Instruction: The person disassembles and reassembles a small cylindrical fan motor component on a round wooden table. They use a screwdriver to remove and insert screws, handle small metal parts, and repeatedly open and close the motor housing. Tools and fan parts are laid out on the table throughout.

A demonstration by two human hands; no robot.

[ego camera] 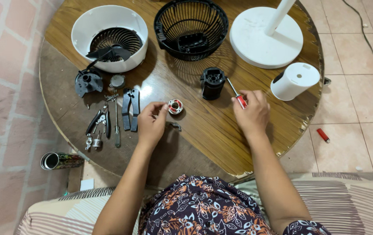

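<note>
My left hand [151,122] rests on the round wooden table [204,130], its fingertips touching a small red-and-white wound motor part [175,106]. My right hand [251,114] grips the red handle of a screwdriver [237,95], whose shaft points up-left toward a black motor housing [212,82] standing just beyond. A small dark metal piece [176,126] lies beside my left thumb.
Farther back stand a white fan shell with black blades [109,37], a black wire grille [190,28], a white round base with pole [266,37] and a white cylinder cover [295,80]. Pliers [130,109], screws and small tools lie left. A can [60,160] and red lighter [323,135] are on the floor.
</note>
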